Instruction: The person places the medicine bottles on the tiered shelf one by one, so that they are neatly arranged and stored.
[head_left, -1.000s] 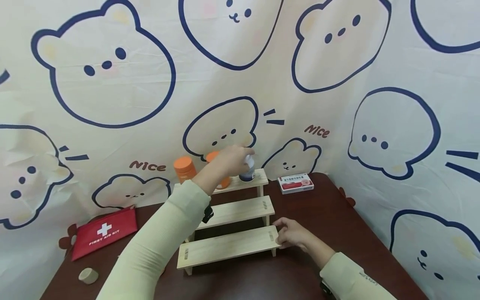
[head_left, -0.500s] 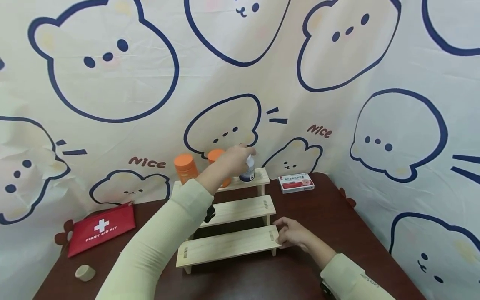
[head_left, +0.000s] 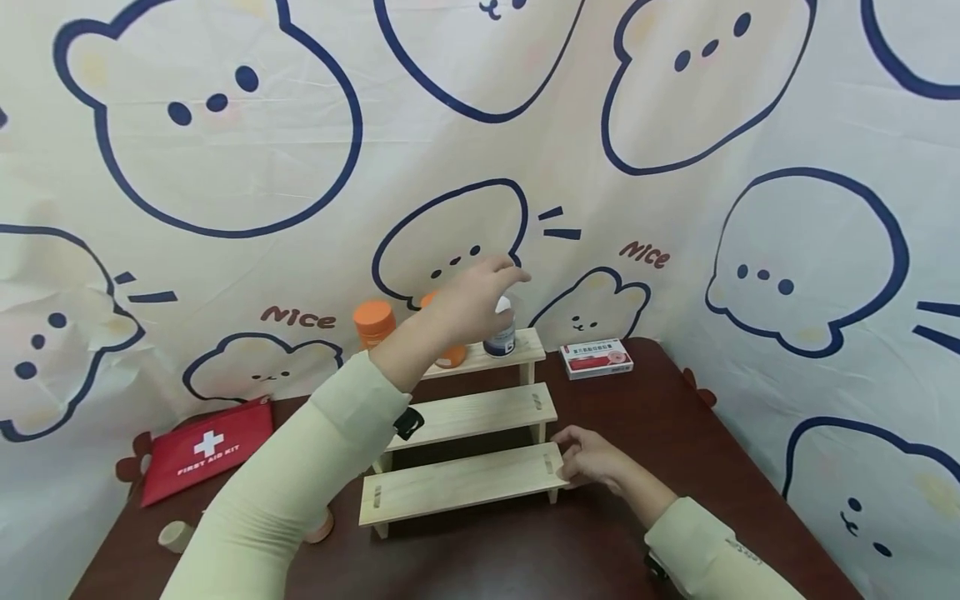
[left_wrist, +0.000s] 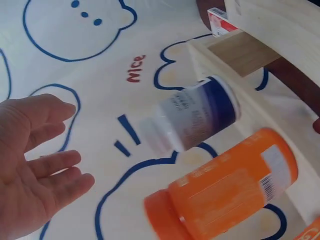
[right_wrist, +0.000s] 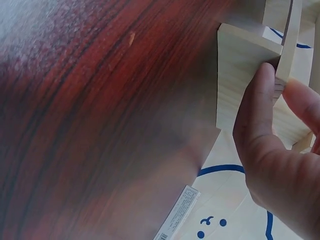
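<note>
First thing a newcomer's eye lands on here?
Probably the bear-print backdrop, filling the upper part of the head view. Next, likely the red first aid pouch at the left of the dark table, and the orange bottles on the wooden stand's top tier. The left hand hovers beside the white-and-blue bottle there, not touching it.

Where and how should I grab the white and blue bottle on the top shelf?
Probably grip the bottle just below its pale cap, thumb and fingers around it, from above or its right: it stands upright on the top shelf, and an orange bottle sits close on its left.
</note>
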